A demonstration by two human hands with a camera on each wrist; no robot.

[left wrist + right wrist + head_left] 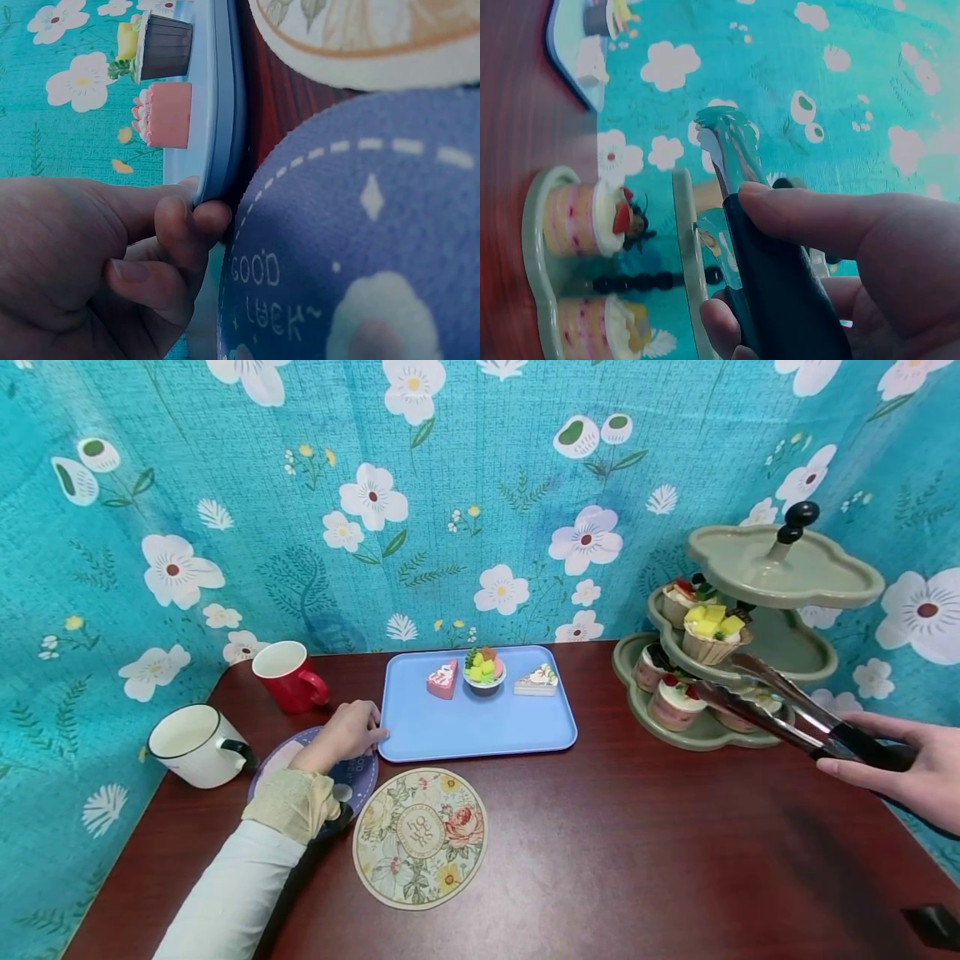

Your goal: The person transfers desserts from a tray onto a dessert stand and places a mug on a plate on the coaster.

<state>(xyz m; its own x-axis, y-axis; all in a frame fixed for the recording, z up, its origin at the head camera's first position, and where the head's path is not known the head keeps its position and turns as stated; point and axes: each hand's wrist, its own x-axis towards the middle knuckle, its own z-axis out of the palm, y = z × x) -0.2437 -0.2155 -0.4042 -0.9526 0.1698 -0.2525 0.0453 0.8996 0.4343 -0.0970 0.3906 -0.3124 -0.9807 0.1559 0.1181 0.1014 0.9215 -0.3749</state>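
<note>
My left hand [347,735] pinches the near left corner of a light blue tray [457,727], with the thumb over the rim and fingers beneath it in the left wrist view. On the tray stand a pink cake slice [441,682], a fruit-topped cupcake in a dark cup [483,673] and a white cake slice [536,683]. At the right, my right hand [930,768] grips metal tongs [864,747] by their black handles. The tong tips reach in front of the three-tier green cake stand [787,575], near a yellow-fruit tart [708,643], with the arms spread apart.
Layered cream cakes [673,706] stand on the bottom tier. A red mug [288,677] and a white mug [197,745] are at the left. Below my left arm lies a purple round mat [365,774], beside a floral round mat [420,881]. A flowered curtain [450,527] hangs behind.
</note>
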